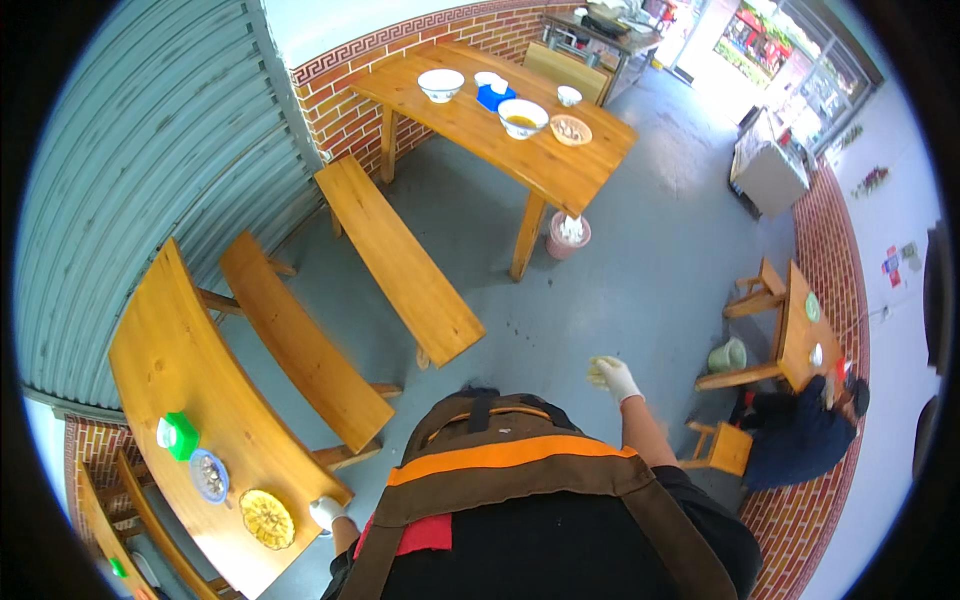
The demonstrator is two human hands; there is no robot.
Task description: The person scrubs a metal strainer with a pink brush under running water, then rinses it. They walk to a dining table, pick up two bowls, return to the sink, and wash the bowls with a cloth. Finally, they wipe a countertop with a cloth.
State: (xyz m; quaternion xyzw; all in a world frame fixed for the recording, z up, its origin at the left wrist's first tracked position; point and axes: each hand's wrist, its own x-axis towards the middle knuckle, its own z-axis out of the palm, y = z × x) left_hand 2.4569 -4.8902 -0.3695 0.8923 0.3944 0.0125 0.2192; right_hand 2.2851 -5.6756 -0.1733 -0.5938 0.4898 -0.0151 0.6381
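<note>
My left hand (326,513), in a white glove, is at the end of the near-left wooden table (187,360), beside its corner. Whether it touches the edge is unclear. Closest to it on that tabletop is a yellow scalloped dish (267,519). A blue-rimmed bowl (209,476) with small pieces inside and a green tissue box (180,436) stand further along. My right hand (615,378), also gloved, hangs over the grey floor (570,315) with loosely bent fingers and nothing visible in it. A brown apron (517,465) with an orange band covers my front.
Two wooden benches (401,262) (300,337) lie ahead-left. The far table (480,142) bears white bowls (523,120), a blue tissue box (495,96) and a woven basket (571,130). A pink bin (568,236) stands beneath. At right, a person (802,435) sits by a small table (802,337).
</note>
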